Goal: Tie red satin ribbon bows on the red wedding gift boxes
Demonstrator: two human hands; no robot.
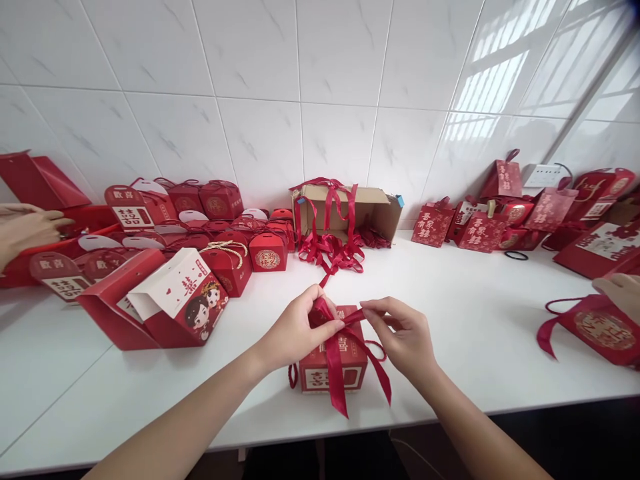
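A red gift box [311, 377] with a pale printed front panel stands upright near the table's front edge. Red ribbon [338, 380] is looped into a bow on its top, with two tails hanging down the front. My left hand [303, 330] pinches the bow's left loop and its middle between thumb and fingers. At the right of the bow, my right hand [404, 333] grips the other loop by its end with thumb and forefinger. Twisted cord handles [293, 376] stick out at the box's sides. The knot is partly hidden by my left thumb.
An open cardboard box [350, 195] draped with loose ribbons [330, 252] stands against the tiled wall. Several red boxes crowd the left, including one with cartoon figures [203, 310]. Other people's hands [30, 230] show at both edges; the right one touches a red box [600, 330].
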